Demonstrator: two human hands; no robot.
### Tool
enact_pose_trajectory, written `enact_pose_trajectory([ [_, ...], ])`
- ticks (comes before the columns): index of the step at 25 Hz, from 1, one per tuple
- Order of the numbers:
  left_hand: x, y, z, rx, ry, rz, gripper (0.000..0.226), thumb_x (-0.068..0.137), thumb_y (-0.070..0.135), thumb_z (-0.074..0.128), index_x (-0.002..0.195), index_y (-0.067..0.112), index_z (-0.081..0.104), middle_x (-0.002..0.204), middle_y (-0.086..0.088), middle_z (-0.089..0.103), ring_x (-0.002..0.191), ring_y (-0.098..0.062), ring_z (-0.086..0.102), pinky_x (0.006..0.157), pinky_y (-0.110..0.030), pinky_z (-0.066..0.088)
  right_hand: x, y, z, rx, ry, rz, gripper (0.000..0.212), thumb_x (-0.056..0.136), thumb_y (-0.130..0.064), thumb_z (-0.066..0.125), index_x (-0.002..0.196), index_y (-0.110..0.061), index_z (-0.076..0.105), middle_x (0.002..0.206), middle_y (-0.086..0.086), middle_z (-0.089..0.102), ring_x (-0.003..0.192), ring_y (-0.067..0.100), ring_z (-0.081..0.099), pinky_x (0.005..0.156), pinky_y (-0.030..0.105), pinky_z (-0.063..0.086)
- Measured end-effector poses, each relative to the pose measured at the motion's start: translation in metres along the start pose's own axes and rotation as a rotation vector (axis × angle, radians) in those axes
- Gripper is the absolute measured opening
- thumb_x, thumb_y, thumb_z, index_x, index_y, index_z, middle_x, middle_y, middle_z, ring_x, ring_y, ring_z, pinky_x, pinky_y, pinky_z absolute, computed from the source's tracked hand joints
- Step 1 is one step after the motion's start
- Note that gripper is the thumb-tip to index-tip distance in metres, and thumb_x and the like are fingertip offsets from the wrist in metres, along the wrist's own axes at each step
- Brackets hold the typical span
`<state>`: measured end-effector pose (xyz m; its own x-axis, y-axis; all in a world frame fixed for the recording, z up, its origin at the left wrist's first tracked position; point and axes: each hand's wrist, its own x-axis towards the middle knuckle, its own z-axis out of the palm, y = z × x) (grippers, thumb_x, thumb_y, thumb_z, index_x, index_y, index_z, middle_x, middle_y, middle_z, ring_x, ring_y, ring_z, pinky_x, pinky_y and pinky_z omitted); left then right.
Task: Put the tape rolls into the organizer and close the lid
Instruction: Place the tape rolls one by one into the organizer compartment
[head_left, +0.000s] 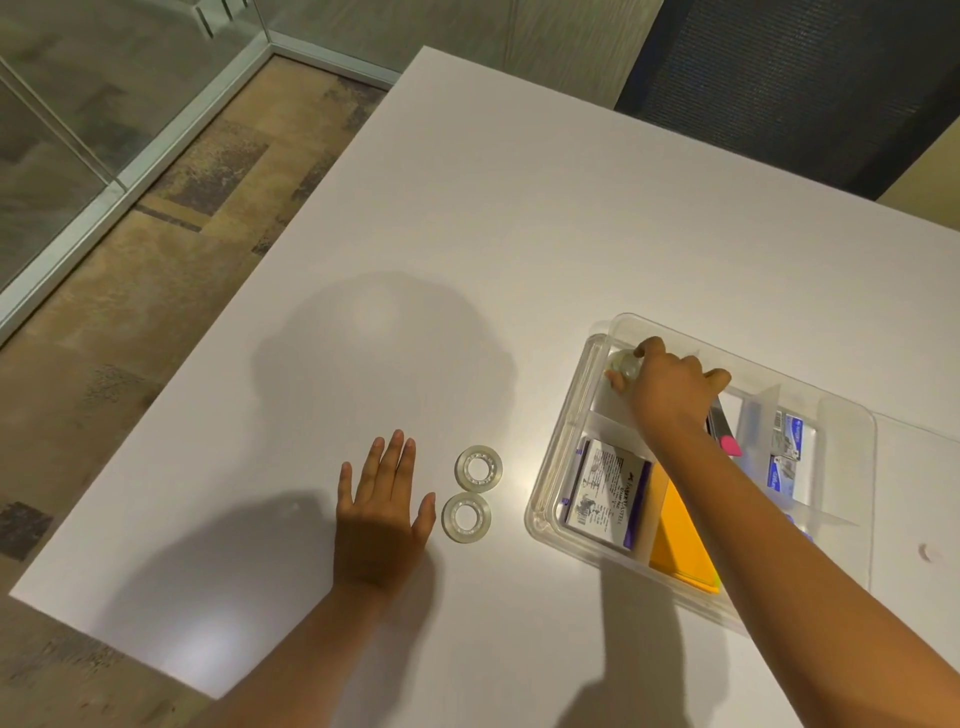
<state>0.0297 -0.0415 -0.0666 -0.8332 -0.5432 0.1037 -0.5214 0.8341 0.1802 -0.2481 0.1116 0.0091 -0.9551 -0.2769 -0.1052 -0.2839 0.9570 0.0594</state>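
A white table (519, 218) fills most of the view, its corner jutting toward a glass partition (62, 156) with pale metal framing along the floor. The carpet (156, 249) is patchy, in tan, brown and grey blocks. Beyond the table's far edge stands a dark mesh chair (779, 78), pushed close. Behind it runs a light wall (545, 41), perhaps wood-grained, though it is too blurred to tell. Overhead light casts soft shadows and dull glare spots on the tabletop.

You are seeing a smooth, matt white worktop (519, 208), a clear glossy plastic organizer (566, 452), and translucent shiny tape rolls (478, 468).
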Motion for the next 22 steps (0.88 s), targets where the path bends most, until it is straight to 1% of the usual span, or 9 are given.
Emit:
enact_pose_trajectory([
  [6, -0.001, 0.000, 0.000, 0.003, 0.010, 0.004, 0.055, 0.088, 0.038, 0.037, 0.134, 0.009, 0.045, 0.142, -0.010, 0.047, 0.131, -0.028, 0.044, 0.105, -0.053, 0.035, 0.002, -0.003, -0.005, 0.019, -0.035, 0.020, 0.048, 0.086, -0.053, 0.051, 0.114, -0.015, 0.050, 0.096, 0.011, 0.069, 0.102, 0.033, 0.055, 0.090, 0.044, 0.032],
  [8, -0.001, 0.000, 0.000, 0.002, 0.020, 0.004, 0.054, 0.089, 0.038, 0.037, 0.134, 0.010, 0.045, 0.142, -0.010, 0.047, 0.131, -0.027, 0.044, 0.105, -0.053, 0.034, -0.003, -0.001, -0.013, 0.069, -0.034, 0.040, 0.046, 0.086, -0.051, 0.052, 0.115, -0.015, 0.051, 0.099, 0.012, 0.069, 0.103, 0.033, 0.055, 0.089, 0.044, 0.032],
  [10, -0.001, 0.000, 0.000, 0.004, 0.029, 0.009, 0.053, 0.090, 0.037, 0.037, 0.134, 0.010, 0.045, 0.142, -0.010, 0.047, 0.131, -0.027, 0.043, 0.106, -0.053, 0.034, -0.010, -0.003, -0.023, 0.134, 0.016, 0.040, 0.042, 0.087, -0.045, 0.054, 0.116, -0.015, 0.052, 0.104, 0.013, 0.068, 0.104, 0.035, 0.054, 0.089, 0.044, 0.032],
  [14, -0.002, 0.000, 0.001, 0.000, 0.057, 0.014, 0.053, 0.090, 0.037, 0.038, 0.135, 0.010, 0.044, 0.142, -0.010, 0.047, 0.132, -0.026, 0.042, 0.107, -0.052, 0.034, -0.048, -0.034, -0.039, 0.246, 0.207, -0.163, 0.033, 0.084, -0.034, 0.060, 0.112, -0.019, 0.056, 0.110, 0.009, 0.065, 0.105, 0.032, 0.054, 0.088, 0.043, 0.028],
  [16, -0.002, 0.000, 0.002, 0.002, 0.073, 0.012, 0.052, 0.091, 0.037, 0.038, 0.136, 0.010, 0.044, 0.142, -0.009, 0.046, 0.133, -0.026, 0.042, 0.107, -0.051, 0.033, -0.070, -0.056, -0.040, 0.292, 0.227, -0.313, 0.030, 0.083, -0.030, 0.061, 0.111, -0.020, 0.059, 0.111, 0.007, 0.065, 0.103, 0.031, 0.056, 0.088, 0.042, 0.029],
  [17, -0.002, -0.001, 0.002, 0.009, 0.080, 0.013, 0.052, 0.091, 0.037, 0.038, 0.136, 0.010, 0.043, 0.142, -0.009, 0.046, 0.133, -0.026, 0.042, 0.107, -0.051, 0.033, -0.080, -0.065, -0.038, 0.300, 0.171, -0.403, 0.030, 0.084, -0.028, 0.060, 0.113, -0.021, 0.059, 0.114, 0.006, 0.065, 0.103, 0.030, 0.057, 0.090, 0.042, 0.030],
  [19, -0.002, -0.001, 0.004, 0.031, 0.094, 0.019, 0.052, 0.091, 0.037, 0.039, 0.135, 0.010, 0.044, 0.142, -0.010, 0.046, 0.132, -0.026, 0.042, 0.107, -0.051, 0.034, -0.097, -0.082, -0.027, 0.250, -0.030, -0.575, 0.035, 0.087, -0.027, 0.053, 0.122, -0.023, 0.054, 0.125, 0.005, 0.059, 0.109, 0.028, 0.056, 0.098, 0.041, 0.026],
  [20, -0.002, -0.002, 0.005, 0.042, 0.102, 0.023, 0.052, 0.091, 0.037, 0.040, 0.135, 0.010, 0.044, 0.141, -0.010, 0.047, 0.132, -0.027, 0.043, 0.107, -0.052, 0.035, -0.104, -0.089, -0.019, 0.205, -0.110, -0.625, 0.037, 0.089, -0.028, 0.050, 0.126, -0.024, 0.050, 0.129, 0.005, 0.056, 0.111, 0.027, 0.054, 0.102, 0.041, 0.022],
  [22, -0.003, -0.002, 0.005, 0.054, 0.117, 0.036, 0.052, 0.090, 0.038, 0.043, 0.134, 0.009, 0.046, 0.140, -0.011, 0.048, 0.130, -0.027, 0.044, 0.106, -0.053, 0.037, -0.117, -0.096, -0.004, 0.116, -0.177, -0.644, 0.037, 0.092, -0.032, 0.046, 0.127, -0.022, 0.046, 0.126, 0.006, 0.055, 0.110, 0.029, 0.053, 0.108, 0.044, 0.018],
])
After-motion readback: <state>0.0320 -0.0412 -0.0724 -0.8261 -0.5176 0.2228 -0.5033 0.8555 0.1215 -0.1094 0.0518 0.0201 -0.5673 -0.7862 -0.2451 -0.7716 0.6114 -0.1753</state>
